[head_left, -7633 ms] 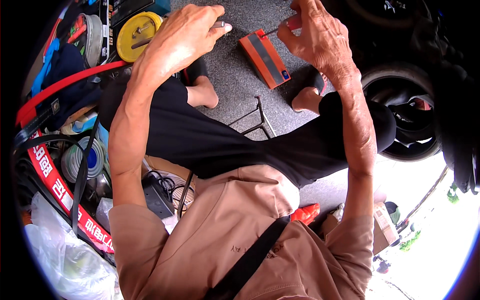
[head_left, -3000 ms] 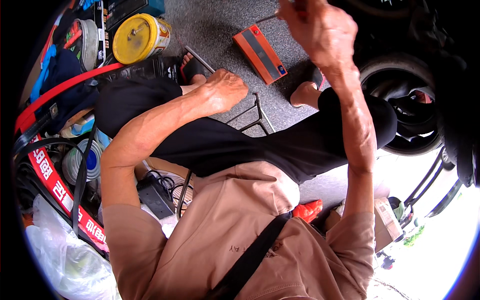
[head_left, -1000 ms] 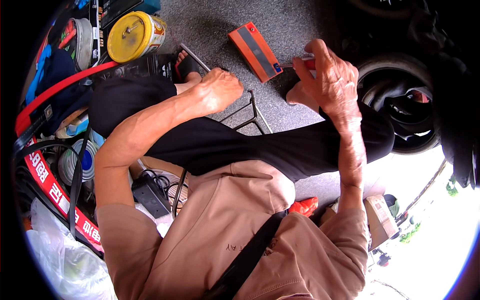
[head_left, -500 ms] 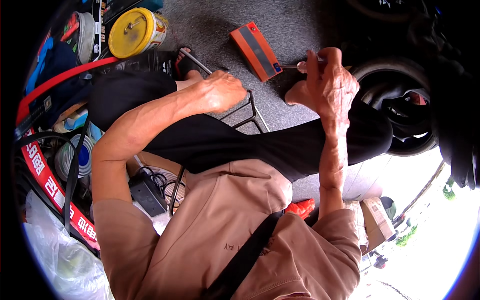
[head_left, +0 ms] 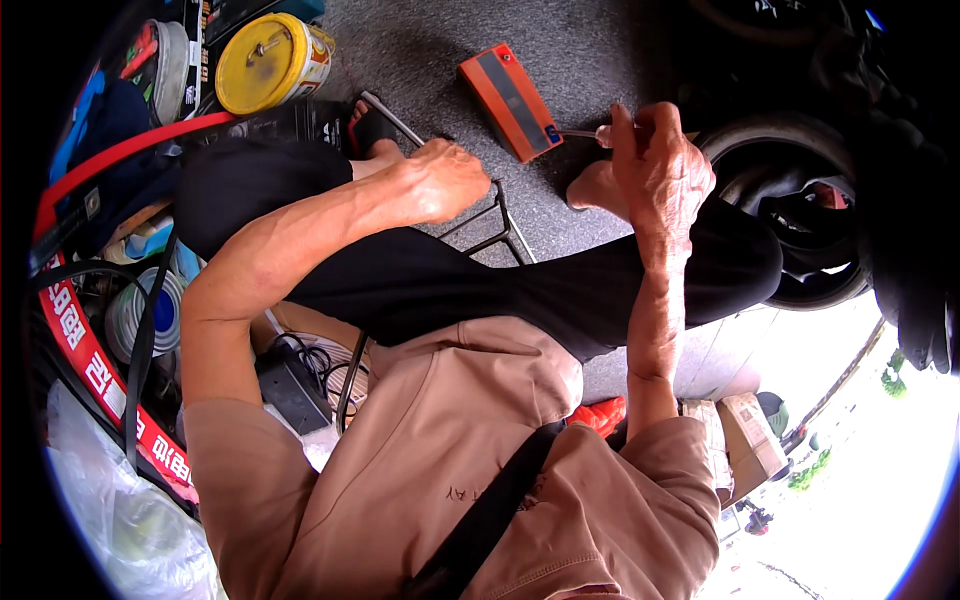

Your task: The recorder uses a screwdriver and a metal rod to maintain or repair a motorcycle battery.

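An orange-red battery [head_left: 480,97] with a dark grey stripe rests on the grey floor ahead of me, a terminal at each of two corners. My right hand [head_left: 660,170] pinches a screwdriver [head_left: 603,136] with a clear handle; its thin shaft points left, and the tip meets the battery's near right corner, by a blue patch. To the left, my left hand [head_left: 445,180] is closed in a fist at the end of a grey metal bar [head_left: 392,117] that slants up and left. The fingers' undersides are hidden.
A dark metal frame [head_left: 502,225] stands between my legs. Yellow-lidded bucket [head_left: 262,62], red strap [head_left: 140,150], tin can [head_left: 145,315] and a black box with cables [head_left: 295,388] crowd the left. A wheel [head_left: 800,140] stands right, with cardboard boxes [head_left: 748,445] lower right.
My right hand has shifted very slightly down and left, the screwdriver still at the battery's corner. My left hand and the battery stay nearly in place.
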`<state>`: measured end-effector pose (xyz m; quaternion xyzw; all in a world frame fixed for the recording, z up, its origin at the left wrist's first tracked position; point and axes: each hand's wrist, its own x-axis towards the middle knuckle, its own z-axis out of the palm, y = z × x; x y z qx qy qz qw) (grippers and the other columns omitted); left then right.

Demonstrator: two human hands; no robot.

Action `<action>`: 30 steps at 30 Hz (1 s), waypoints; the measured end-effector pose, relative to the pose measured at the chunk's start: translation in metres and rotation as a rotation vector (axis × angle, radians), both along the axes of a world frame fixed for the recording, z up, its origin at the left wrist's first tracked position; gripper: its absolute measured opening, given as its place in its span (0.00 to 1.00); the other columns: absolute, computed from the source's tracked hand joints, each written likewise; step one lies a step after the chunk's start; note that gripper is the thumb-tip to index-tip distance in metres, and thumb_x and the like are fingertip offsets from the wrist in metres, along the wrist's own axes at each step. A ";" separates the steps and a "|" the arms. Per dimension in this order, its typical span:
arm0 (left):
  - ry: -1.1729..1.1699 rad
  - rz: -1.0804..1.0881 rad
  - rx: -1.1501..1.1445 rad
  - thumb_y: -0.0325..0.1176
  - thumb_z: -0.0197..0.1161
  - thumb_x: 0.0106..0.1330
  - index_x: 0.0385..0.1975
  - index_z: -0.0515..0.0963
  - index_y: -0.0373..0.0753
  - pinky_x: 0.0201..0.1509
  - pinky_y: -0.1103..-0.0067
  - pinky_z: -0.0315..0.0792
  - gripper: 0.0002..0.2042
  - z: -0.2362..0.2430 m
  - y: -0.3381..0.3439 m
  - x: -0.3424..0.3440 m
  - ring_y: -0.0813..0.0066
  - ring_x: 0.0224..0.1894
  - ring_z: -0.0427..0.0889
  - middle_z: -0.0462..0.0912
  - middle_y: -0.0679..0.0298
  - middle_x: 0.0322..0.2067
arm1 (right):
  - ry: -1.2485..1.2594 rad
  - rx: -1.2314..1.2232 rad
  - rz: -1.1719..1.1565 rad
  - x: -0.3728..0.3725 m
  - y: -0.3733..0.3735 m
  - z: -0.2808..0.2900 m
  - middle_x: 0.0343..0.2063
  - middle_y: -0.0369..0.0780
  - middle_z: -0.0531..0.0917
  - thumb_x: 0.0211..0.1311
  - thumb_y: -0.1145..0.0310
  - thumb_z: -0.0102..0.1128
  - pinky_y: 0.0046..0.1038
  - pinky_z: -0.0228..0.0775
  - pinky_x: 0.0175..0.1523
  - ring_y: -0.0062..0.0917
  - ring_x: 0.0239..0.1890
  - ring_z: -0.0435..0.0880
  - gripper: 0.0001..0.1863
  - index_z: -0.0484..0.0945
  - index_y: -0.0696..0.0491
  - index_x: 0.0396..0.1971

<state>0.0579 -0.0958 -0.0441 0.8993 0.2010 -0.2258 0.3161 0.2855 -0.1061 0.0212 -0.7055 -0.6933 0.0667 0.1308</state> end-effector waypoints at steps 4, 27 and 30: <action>0.044 -0.024 -0.029 0.21 0.59 0.53 0.37 0.77 0.28 0.45 0.63 0.78 0.11 0.001 0.003 0.002 0.50 0.41 0.85 0.82 0.44 0.34 | 0.031 -0.044 0.007 -0.003 -0.007 0.009 0.22 0.39 0.84 0.61 0.57 0.66 0.31 0.76 0.28 0.31 0.23 0.86 0.17 0.73 0.55 0.32; 0.088 -0.005 0.041 0.18 0.58 0.52 0.36 0.79 0.27 0.43 0.64 0.79 0.11 0.008 0.007 0.002 0.51 0.41 0.86 0.83 0.43 0.35 | 0.016 -0.174 0.319 0.025 0.006 0.021 0.27 0.43 0.83 0.58 0.64 0.66 0.36 0.75 0.34 0.40 0.30 0.85 0.12 0.73 0.54 0.35; 0.105 0.019 0.030 0.17 0.58 0.52 0.36 0.79 0.27 0.43 0.64 0.80 0.11 0.006 0.010 0.004 0.50 0.41 0.86 0.83 0.43 0.35 | -0.157 -0.340 0.472 0.036 0.027 0.021 0.26 0.42 0.82 0.58 0.64 0.66 0.35 0.75 0.33 0.38 0.29 0.84 0.12 0.73 0.53 0.33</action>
